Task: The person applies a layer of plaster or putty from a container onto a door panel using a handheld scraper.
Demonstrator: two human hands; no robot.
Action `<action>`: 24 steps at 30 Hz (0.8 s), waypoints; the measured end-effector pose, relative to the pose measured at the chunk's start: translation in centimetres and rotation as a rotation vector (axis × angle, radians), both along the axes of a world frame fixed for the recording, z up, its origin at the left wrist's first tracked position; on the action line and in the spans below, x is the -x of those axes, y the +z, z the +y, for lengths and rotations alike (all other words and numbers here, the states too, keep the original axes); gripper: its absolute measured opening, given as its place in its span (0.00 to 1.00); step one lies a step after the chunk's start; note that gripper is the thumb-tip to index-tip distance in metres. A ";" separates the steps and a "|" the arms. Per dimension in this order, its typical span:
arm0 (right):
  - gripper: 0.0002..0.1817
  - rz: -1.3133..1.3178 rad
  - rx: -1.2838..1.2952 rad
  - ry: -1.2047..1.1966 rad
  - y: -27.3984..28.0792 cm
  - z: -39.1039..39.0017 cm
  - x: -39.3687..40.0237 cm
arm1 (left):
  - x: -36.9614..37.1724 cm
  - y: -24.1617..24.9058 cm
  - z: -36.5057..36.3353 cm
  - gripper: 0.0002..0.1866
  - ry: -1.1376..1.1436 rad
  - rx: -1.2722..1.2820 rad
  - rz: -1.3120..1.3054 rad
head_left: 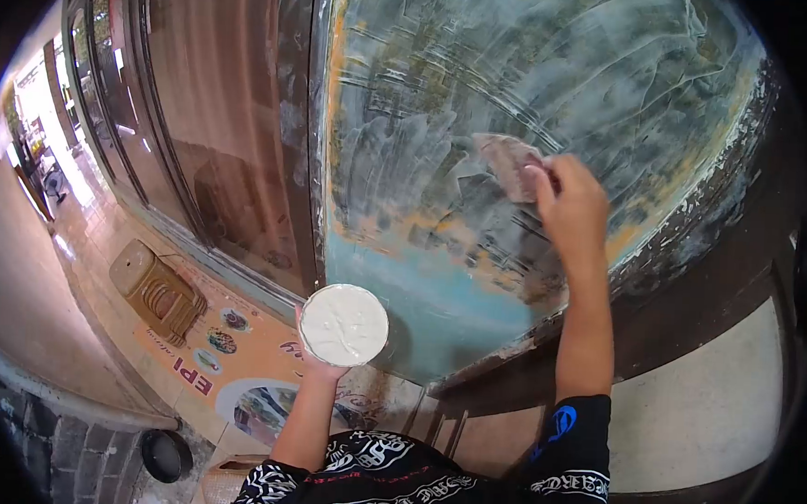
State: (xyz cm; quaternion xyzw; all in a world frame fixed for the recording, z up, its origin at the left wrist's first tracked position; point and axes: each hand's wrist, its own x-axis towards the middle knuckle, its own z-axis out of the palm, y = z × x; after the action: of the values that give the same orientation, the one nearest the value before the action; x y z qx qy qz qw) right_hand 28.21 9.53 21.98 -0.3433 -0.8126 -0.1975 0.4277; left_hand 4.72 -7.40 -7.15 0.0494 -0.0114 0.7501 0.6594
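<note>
My left hand (323, 368) is closed around a round tub of white putty (344, 325), held low in front of the wall; most of its fingers are hidden beneath the tub. Up and to the right, my right hand (570, 201) pinches a flat putty scraper (506, 165) between thumb and fingers. The scraper's blade is at the surface of the wall panel (408, 144), which is smeared with grey-white streaks over green and orange patches. Along the panel's lower part a smooth light-blue strip (420, 284) shows.
Left of the panel stands a brown-framed glass door (225, 109). A stack of brown plastic stools (163, 296) sits on the floor beside a printed orange banner (255, 340). A round black container (167, 456) lies at lower left. Dark trim (683, 251) borders the panel's right side.
</note>
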 end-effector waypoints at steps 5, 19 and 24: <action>0.07 -0.059 0.015 0.261 -4.6 -1.3 0.5 | -0.8 -0.4 0.8 0.46 0.019 0.105 0.036; 0.05 0.735 1.652 0.729 -23.4 -1.9 2.3 | -3.7 0.6 0.9 0.46 -0.100 0.088 0.052; 0.07 0.886 1.652 0.674 -23.8 -1.2 3.8 | -4.0 0.9 0.4 0.45 -0.190 0.102 -0.045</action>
State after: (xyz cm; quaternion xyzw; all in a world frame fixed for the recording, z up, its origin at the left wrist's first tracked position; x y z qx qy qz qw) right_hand 24.43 8.37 -1.84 -0.3273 -0.5171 0.7078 0.3528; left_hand 8.73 -7.01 -6.21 -0.0023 0.0073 0.6847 0.7288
